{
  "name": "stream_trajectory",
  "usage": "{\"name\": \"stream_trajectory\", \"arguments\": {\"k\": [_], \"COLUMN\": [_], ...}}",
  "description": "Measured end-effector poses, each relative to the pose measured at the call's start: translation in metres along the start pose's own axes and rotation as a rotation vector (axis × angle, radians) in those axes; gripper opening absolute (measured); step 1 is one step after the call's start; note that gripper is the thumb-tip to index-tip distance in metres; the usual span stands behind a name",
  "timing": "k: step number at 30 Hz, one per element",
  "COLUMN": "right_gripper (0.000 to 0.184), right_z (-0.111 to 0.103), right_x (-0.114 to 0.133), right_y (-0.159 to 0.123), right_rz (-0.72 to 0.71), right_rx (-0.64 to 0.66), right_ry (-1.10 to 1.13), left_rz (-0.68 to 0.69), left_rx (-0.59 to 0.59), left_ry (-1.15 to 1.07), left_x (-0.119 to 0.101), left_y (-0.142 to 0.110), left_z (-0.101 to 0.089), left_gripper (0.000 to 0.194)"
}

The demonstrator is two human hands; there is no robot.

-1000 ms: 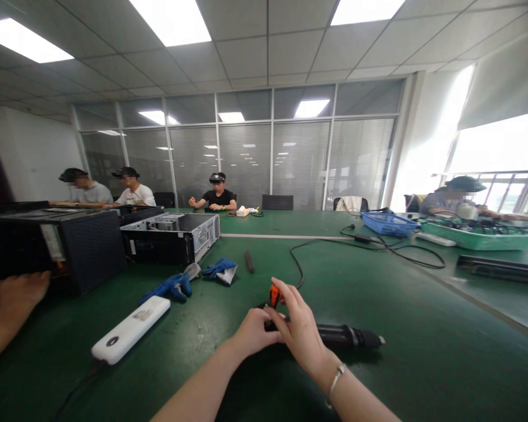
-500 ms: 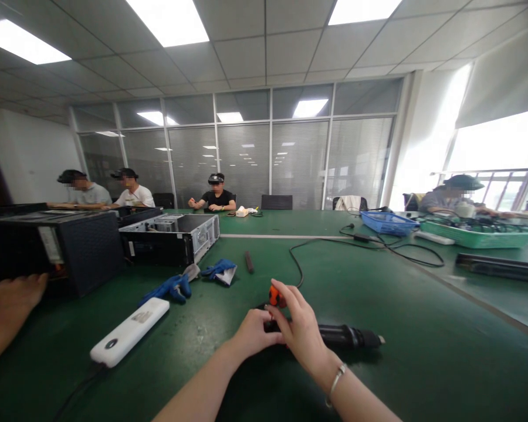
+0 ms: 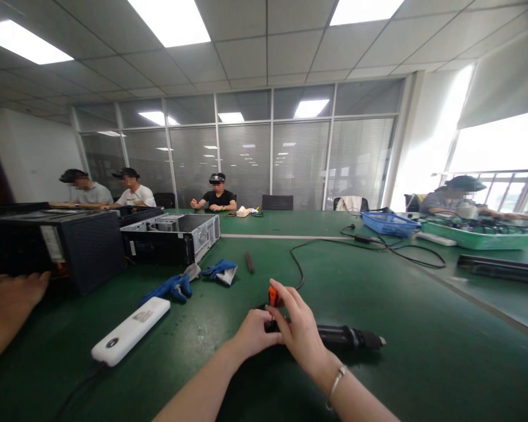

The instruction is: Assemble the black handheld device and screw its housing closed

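A black electric screwdriver (image 3: 343, 337) lies on the green table (image 3: 400, 328), its tip pointing right. My left hand (image 3: 254, 332) is closed on its rear end. My right hand (image 3: 300, 332) rests over the same end, its fingers pinched on an orange part (image 3: 273, 298) where the black cable (image 3: 317, 249) joins the tool. What my left fingers grip beyond the tool's end is hidden by my right hand.
A white power strip (image 3: 131, 330) lies left of my hands, with blue gloves (image 3: 189, 280) behind it. Two computer cases (image 3: 171, 236) stand at left, where another person's hand (image 3: 15, 294) rests. Blue and green baskets (image 3: 479, 237) sit far right. Other people sit around the table.
Almost nothing has moved. My hands stay on the rear end of the screwdriver, with only a slight shift of the view.
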State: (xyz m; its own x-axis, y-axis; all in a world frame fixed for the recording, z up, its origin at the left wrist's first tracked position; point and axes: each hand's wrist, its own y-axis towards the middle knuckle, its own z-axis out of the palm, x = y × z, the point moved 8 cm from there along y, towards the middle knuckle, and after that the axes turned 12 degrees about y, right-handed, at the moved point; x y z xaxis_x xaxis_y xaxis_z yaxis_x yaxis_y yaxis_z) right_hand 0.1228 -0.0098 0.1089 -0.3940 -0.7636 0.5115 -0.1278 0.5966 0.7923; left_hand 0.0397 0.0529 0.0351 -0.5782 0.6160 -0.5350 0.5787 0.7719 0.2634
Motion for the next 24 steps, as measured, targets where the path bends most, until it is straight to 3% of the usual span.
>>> {"name": "stream_trajectory", "arguments": {"k": [7, 13, 20, 24], "right_gripper": [0.062, 0.053, 0.058, 0.051], "right_z": [0.009, 0.003, 0.006, 0.0], "right_x": [0.012, 0.003, 0.01, 0.0], "right_y": [-0.002, -0.001, -0.002, -0.002], "right_rz": [-0.036, 0.005, -0.02, 0.002], "right_rx": [0.107, 0.021, 0.069, -0.015], "right_ry": [0.063, 0.018, 0.054, 0.01], "left_rz": [0.028, 0.014, 0.073, 0.049], "left_rx": [-0.032, -0.016, -0.044, -0.029], "left_ry": [-0.07, -0.031, -0.066, -0.086], "left_x": [-0.006, -0.001, -0.007, -0.004], "left_y": [-0.001, 0.0, -0.001, 0.0], "left_z": [-0.004, -0.001, -0.004, -0.002], "left_gripper": [0.012, 0.014, 0.014, 0.018]}}
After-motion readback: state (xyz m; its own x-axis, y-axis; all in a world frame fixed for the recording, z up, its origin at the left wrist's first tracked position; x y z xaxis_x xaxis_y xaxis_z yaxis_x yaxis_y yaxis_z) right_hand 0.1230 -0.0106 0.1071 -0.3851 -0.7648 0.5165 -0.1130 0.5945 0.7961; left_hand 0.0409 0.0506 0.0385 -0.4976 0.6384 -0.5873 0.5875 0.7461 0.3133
